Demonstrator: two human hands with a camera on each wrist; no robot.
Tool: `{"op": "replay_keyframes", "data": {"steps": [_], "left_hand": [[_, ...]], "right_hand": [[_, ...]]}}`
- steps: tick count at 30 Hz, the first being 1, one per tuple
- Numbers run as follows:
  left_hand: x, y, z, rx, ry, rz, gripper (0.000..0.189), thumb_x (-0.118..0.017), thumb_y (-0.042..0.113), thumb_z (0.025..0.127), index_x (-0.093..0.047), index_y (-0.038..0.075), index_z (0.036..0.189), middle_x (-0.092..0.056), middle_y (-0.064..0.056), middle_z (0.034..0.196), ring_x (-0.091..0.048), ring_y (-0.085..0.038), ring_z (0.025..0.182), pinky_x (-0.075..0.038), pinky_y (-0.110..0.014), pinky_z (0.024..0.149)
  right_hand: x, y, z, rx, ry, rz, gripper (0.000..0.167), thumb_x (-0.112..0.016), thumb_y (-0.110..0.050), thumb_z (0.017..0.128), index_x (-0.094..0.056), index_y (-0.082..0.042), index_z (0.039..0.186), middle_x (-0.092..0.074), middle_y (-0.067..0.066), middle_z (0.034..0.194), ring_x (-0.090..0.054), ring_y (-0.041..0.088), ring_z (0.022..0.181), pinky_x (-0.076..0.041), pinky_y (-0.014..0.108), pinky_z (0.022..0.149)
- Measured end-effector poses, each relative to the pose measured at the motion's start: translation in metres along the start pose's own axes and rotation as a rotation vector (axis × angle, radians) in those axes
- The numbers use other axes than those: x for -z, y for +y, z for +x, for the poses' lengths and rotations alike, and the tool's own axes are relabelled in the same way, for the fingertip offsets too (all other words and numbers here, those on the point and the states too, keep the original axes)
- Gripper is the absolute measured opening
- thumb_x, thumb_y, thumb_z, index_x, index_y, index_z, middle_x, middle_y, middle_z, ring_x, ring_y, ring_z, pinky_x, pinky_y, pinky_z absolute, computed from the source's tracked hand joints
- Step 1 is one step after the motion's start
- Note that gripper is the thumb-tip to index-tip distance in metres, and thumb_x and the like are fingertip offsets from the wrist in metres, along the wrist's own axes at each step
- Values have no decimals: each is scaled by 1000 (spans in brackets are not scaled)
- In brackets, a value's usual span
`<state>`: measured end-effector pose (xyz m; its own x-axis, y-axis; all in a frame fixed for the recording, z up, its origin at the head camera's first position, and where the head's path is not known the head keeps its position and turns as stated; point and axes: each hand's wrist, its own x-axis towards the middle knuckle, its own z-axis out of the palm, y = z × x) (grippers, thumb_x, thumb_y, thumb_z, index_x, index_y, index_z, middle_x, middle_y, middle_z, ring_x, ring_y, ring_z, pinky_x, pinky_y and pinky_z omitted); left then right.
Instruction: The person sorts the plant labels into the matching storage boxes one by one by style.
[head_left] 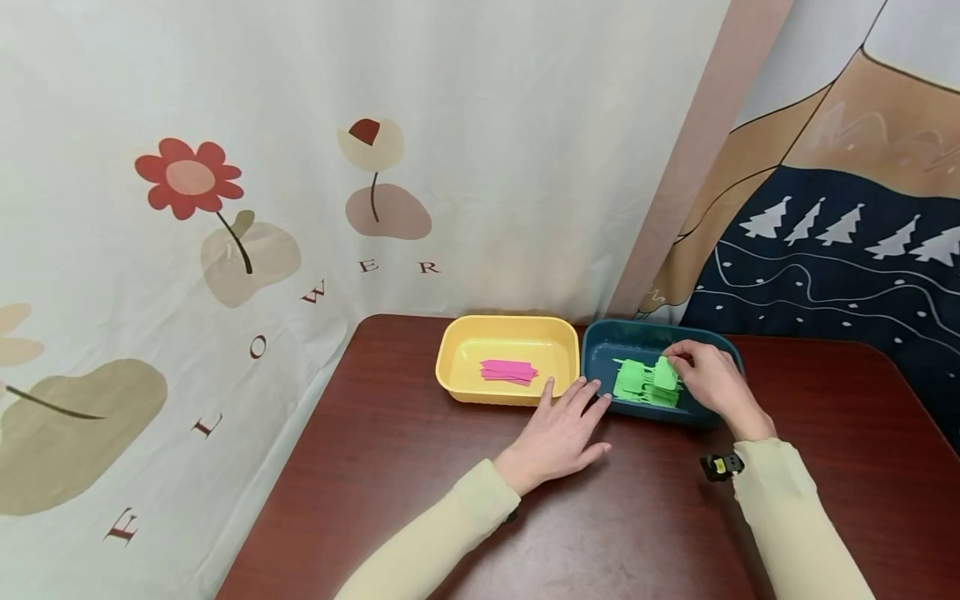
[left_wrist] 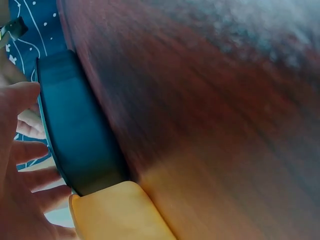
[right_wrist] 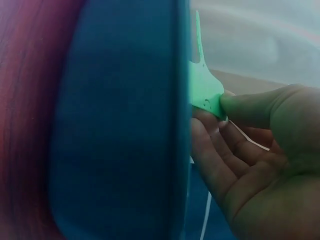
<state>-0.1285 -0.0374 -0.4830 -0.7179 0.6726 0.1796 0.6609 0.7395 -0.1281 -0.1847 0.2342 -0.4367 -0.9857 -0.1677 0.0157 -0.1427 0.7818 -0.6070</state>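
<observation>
My right hand [head_left: 712,383] reaches over the right side of the dark blue tray [head_left: 600,354]. Between thumb and fingers it pinches a flat green tag with a thin tail [right_wrist: 206,86], lifted above the tray's rim in the right wrist view. Below lies a pile of similar green tags [head_left: 632,382] on the tray floor. My left hand [head_left: 557,435] is spread palm down, its fingertips at the near rims where the blue and yellow trays meet. Inside the yellow tray [head_left: 459,350] rests a small stack of flat pink strips [head_left: 508,372].
Both trays stand side by side near the back edge of a reddish-brown table [head_left: 397,467]. A printed curtain [head_left: 525,167] hangs right behind it, with a dark blue tree-patterned cloth [head_left: 825,250] to the right. A small black device [head_left: 722,467] is on the right wrist.
</observation>
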Motion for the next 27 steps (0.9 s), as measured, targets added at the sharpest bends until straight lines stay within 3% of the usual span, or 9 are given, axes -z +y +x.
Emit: {"op": "replay_keyframes", "data": {"steps": [6,13,20,27], "left_hand": [[0,2,1,10,-15,5,70,-54,63,99,-50,21,154,-42,-6,162,-37,-25,150,-28,-63,118],[1,3,1,6,-20,5,70,-53,63,100,-49,20,155,-41,-6,162,-36,-25,151,-30,-63,117],[0,4,-1,11,-17,-4,71,-53,64,99,-49,20,155,-41,-6,162,-36,-25,151,-30,-64,117],[3,1,-5,24,-3,-22,71,-53,64,99,-49,20,155,-40,-6,162,-35,-26,151,-29,-65,117]], "right_hand": [[-5,9,9,-29,-81,-7,25,-55,-10,106,-69,5,121,-69,21,115,-55,30,91,-44,41,76],[-9,12,10,-35,-129,-51,30,-53,-12,106,-69,7,124,-67,26,122,-57,33,95,-48,47,80],[-11,14,3,-58,-119,-90,41,-49,-19,107,-61,8,135,-60,32,134,-58,45,112,-47,64,93],[-7,8,-14,-51,-44,-123,43,-51,-23,106,-60,7,137,-54,35,141,-52,53,124,-42,70,98]]}}
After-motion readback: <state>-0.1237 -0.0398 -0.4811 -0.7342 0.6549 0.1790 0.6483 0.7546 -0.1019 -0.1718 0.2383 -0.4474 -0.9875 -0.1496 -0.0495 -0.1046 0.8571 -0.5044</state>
